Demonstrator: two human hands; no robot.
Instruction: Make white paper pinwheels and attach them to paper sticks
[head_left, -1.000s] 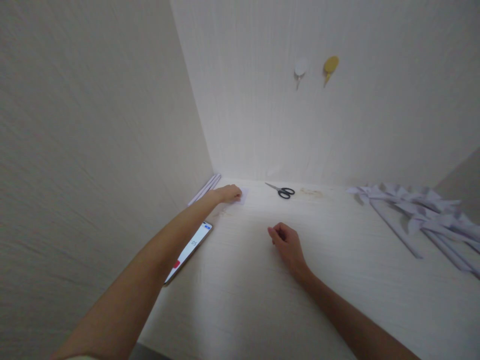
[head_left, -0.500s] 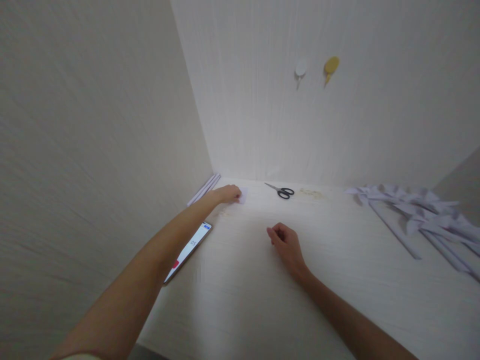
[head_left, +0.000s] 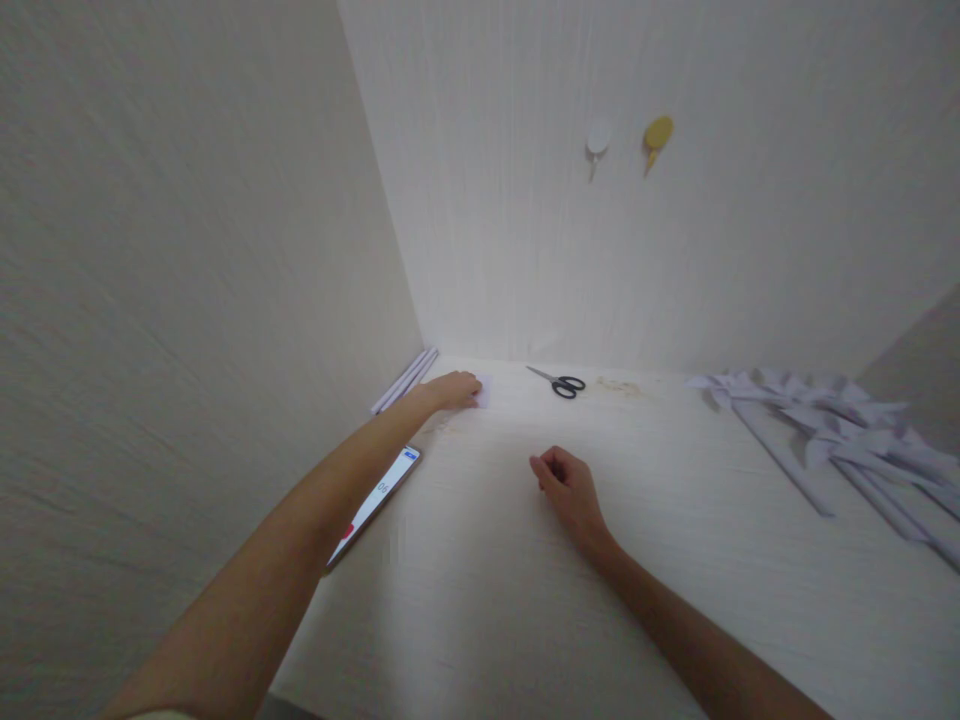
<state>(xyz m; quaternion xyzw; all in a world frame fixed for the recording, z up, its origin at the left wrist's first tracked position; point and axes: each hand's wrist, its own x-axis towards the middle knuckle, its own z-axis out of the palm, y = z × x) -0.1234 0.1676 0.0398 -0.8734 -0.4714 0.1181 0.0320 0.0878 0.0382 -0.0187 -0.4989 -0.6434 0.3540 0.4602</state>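
Pale desk [head_left: 480, 600]; white corner walls [head_left: 525, 220].

Small pale paper sheet [head_left: 484, 392], flat on table, far-left corner, partly covered.

head view, looking down, desk [head_left: 480, 600] near

One pair of scissors [head_left: 558, 381], one phone [head_left: 373, 506], one small paper slip [head_left: 482, 393], two wall hooks [head_left: 628, 141], a few paper rolls [head_left: 403, 380] far left, and several uncountable paper pinwheels [head_left: 825, 425] at right.
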